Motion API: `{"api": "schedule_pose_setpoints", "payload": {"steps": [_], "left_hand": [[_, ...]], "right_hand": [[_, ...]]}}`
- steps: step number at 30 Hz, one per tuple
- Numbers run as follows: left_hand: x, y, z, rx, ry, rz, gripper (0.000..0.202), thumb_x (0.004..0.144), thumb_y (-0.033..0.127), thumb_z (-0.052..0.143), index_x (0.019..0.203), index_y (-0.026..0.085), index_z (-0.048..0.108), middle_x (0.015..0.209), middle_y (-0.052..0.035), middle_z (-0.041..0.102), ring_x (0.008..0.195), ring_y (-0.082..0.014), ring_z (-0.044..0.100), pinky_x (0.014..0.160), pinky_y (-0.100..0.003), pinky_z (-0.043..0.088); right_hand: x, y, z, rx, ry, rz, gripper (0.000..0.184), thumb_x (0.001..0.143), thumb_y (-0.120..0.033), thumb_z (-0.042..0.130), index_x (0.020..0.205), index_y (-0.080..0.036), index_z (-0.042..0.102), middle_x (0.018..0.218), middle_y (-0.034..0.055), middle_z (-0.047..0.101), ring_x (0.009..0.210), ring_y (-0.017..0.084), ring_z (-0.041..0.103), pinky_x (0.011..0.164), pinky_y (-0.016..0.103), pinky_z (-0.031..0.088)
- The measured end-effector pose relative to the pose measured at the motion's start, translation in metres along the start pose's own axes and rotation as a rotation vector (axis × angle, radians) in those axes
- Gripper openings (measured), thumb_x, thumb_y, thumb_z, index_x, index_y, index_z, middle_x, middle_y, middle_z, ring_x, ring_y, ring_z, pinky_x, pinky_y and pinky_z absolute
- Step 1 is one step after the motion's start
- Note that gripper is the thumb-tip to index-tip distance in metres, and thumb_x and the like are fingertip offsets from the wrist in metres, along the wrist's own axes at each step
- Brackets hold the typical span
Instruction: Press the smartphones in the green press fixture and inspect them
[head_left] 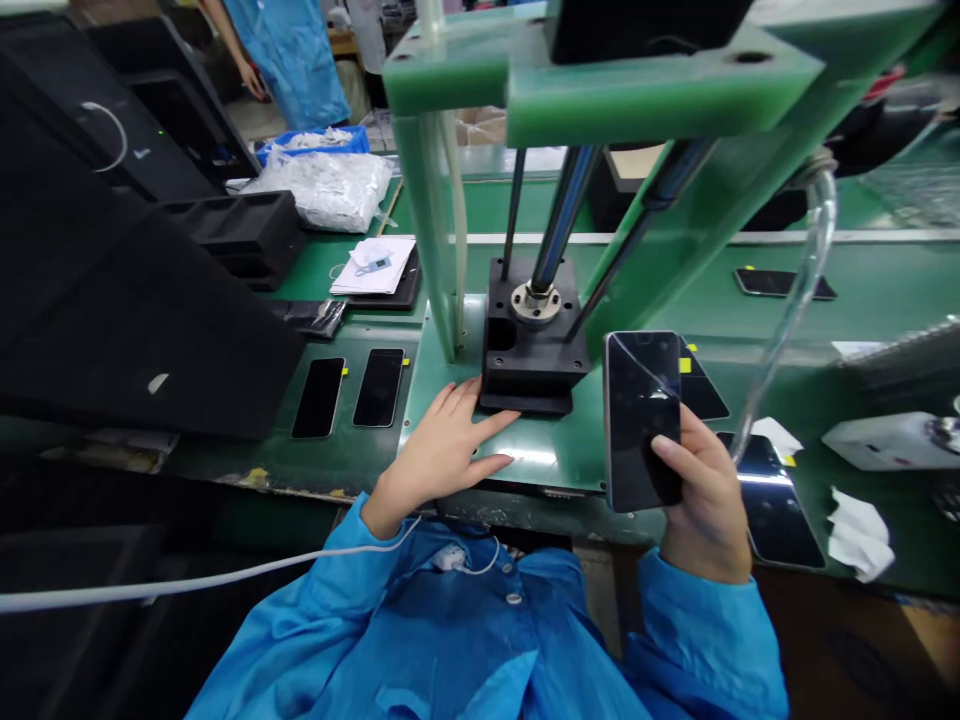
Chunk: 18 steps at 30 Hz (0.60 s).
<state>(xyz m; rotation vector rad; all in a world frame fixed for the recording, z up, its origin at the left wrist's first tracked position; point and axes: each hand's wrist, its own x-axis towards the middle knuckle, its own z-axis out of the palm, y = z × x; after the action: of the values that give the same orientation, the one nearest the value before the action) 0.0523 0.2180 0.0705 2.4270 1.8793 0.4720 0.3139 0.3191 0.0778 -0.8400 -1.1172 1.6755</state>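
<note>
My right hand (705,480) grips a smartphone (642,420) upright, thumb across its dark glass and fingers behind it. With fingers spread, my left hand (450,445) lies at the front left of a black press block (536,370), its fingertips close against the block's lower edge. The block hangs on metal rods inside a green press frame (664,110) and sits low over the green base plate (442,400). Left of the plate lie two phones, one nearer (319,398) and one beside it (379,388), each with a small yellow tab.
More phones lie right of the press, including one by the bench edge (776,510) and one farther back (776,284). A clear hose (802,290) loops down there, near a white bottle (885,442) and crumpled paper (861,535). Black equipment (135,270) stands left; a person (289,60) stands behind.
</note>
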Motion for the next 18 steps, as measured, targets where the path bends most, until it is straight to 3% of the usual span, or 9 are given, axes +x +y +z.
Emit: {"api": "schedule_pose_setpoints", "payload": {"steps": [8, 18], "left_hand": [[0.0018, -0.0015, -0.0005, 0.004, -0.029, -0.005, 0.054, 0.096, 0.055, 0.051, 0.141, 0.025, 0.053, 0.146, -0.0209, 0.041, 0.140, -0.0403, 0.036, 0.111, -0.063, 0.036], [0.0013, -0.0007, -0.0006, 0.014, -0.038, -0.007, 0.055, 0.096, 0.055, 0.050, 0.142, 0.025, 0.052, 0.146, -0.0213, 0.040, 0.140, -0.0401, 0.037, 0.111, -0.062, 0.036]], "right_hand": [[0.0061, 0.0052, -0.0082, 0.013, -0.023, -0.023, 0.046, 0.072, -0.037, 0.086, 0.113, -0.023, 0.072, 0.100, 0.0063, 0.070, 0.096, 0.032, 0.068, 0.084, 0.044, 0.060], [0.0050, 0.0064, -0.0093, 0.006, -0.056, -0.038, 0.040, 0.076, -0.038, 0.085, 0.111, -0.023, 0.072, 0.096, 0.0061, 0.070, 0.092, 0.031, 0.069, 0.075, 0.039, 0.062]]}}
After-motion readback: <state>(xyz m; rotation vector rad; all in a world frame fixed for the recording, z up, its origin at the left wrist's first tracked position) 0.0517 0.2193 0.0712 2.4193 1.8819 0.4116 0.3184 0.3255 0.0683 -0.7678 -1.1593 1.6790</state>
